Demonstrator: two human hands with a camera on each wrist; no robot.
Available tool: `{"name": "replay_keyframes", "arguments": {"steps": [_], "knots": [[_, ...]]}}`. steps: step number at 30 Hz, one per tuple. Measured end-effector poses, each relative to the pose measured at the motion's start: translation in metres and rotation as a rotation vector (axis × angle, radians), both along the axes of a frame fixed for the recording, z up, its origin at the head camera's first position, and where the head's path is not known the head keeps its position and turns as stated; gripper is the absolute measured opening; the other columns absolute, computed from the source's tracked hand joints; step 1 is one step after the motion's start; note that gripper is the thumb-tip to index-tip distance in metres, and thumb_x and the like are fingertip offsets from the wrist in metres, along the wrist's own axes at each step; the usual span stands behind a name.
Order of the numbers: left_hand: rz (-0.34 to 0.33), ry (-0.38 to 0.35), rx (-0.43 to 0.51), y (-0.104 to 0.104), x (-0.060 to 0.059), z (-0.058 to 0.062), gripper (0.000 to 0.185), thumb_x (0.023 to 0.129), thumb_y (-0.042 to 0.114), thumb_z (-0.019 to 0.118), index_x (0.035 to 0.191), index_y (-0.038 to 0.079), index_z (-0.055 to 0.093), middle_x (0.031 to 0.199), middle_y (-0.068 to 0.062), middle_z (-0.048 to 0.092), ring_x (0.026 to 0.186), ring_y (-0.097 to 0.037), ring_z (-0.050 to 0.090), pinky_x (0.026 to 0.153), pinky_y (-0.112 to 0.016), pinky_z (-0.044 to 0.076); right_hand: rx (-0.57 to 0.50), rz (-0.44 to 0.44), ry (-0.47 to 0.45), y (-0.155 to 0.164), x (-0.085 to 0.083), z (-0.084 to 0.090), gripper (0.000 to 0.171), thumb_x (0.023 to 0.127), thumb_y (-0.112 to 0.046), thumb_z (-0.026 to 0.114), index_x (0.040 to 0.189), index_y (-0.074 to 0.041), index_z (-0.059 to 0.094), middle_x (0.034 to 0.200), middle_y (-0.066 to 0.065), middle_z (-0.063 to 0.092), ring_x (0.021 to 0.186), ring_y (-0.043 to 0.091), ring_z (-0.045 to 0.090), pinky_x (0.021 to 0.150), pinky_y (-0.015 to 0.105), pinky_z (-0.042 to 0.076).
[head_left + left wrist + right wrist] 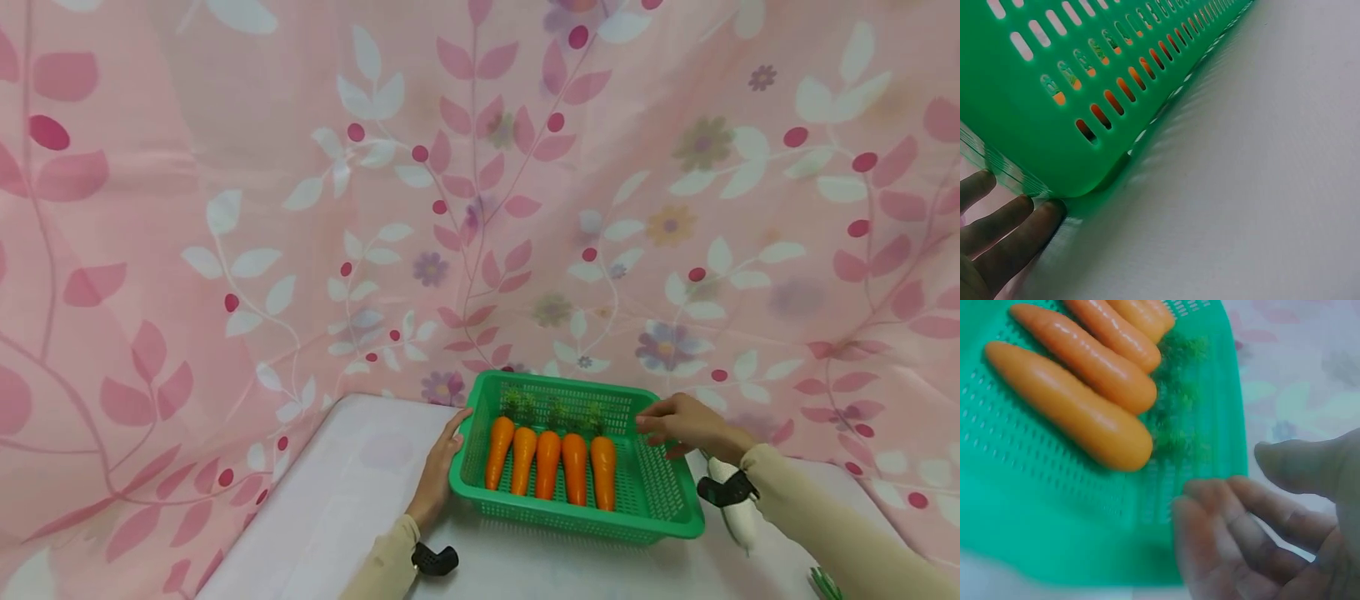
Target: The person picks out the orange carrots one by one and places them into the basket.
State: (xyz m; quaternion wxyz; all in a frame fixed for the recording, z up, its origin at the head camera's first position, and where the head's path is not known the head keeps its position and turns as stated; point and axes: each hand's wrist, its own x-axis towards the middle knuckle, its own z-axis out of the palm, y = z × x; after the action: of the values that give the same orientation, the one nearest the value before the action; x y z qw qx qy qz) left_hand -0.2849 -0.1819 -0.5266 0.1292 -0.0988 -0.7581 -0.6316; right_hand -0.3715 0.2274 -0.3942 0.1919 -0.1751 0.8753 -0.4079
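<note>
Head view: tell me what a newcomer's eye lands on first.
The green basket on the white table, with five orange carrots lined up side by side inside. The left hand rests against its left wall, and the right hand hovers at its far right corner. Pink leaf-patterned cloth hangs behind.

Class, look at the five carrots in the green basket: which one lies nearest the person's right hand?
The carrot at the right end of the row. It lies closest to the right hand, beside the bare part of the basket; the other four lie farther left.
</note>
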Motion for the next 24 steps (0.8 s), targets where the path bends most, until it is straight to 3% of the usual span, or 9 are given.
{"name": "replay_keyframes", "arguments": {"steps": [3,8,12,19,24], "knots": [[0.032,0.007,0.003,-0.001,-0.005,-0.009,0.045,0.108,0.033,0.032,0.153,0.030,0.037,0.158,0.001,0.035,0.131,-0.030,0.047,0.103,-0.050,0.040,0.008,-0.019,-0.013,0.016,0.003,0.004,0.054,0.097,-0.037,0.061,0.133,0.004,0.058,0.124,0.022,0.065,0.102,0.032,0.069,0.075,0.043,0.059],[0.058,0.011,0.001,-0.002,-0.005,-0.012,0.045,0.107,0.041,0.033,0.151,0.037,0.039,0.158,0.008,0.035,0.134,-0.025,0.045,0.105,-0.052,0.038,0.071,-0.044,-0.038,0.048,0.009,0.008,0.055,0.100,-0.038,0.057,0.134,0.005,0.056,0.122,0.020,0.067,0.102,0.030,0.068,0.077,0.047,0.057],[0.067,0.005,-0.002,-0.004,-0.002,-0.012,0.045,0.106,0.042,0.033,0.151,0.037,0.039,0.158,0.009,0.034,0.136,-0.025,0.043,0.107,-0.056,0.036,0.123,-0.089,-0.054,0.071,0.015,0.009,0.058,0.098,-0.042,0.057,0.132,0.004,0.057,0.117,0.016,0.068,0.100,0.029,0.068,0.075,0.045,0.057],[0.069,0.002,-0.013,-0.008,0.000,-0.011,0.045,0.107,0.042,0.032,0.151,0.037,0.038,0.158,0.011,0.033,0.140,-0.025,0.038,0.110,-0.061,0.031,0.252,-0.137,-0.026,0.112,0.022,0.006,0.064,0.097,-0.045,0.059,0.131,0.008,0.057,0.119,0.025,0.066,0.098,0.032,0.068,0.071,0.044,0.058],[0.075,0.022,-0.023,-0.012,-0.001,-0.012,0.046,0.107,0.041,0.031,0.152,0.035,0.037,0.159,0.007,0.033,0.139,-0.026,0.040,0.109,-0.059,0.033,0.362,-0.175,-0.040,0.147,0.028,-0.003,0.065,0.092,-0.051,0.063,0.122,0.007,0.064,0.113,0.024,0.066,0.096,0.034,0.066,0.068,0.043,0.057]]}}
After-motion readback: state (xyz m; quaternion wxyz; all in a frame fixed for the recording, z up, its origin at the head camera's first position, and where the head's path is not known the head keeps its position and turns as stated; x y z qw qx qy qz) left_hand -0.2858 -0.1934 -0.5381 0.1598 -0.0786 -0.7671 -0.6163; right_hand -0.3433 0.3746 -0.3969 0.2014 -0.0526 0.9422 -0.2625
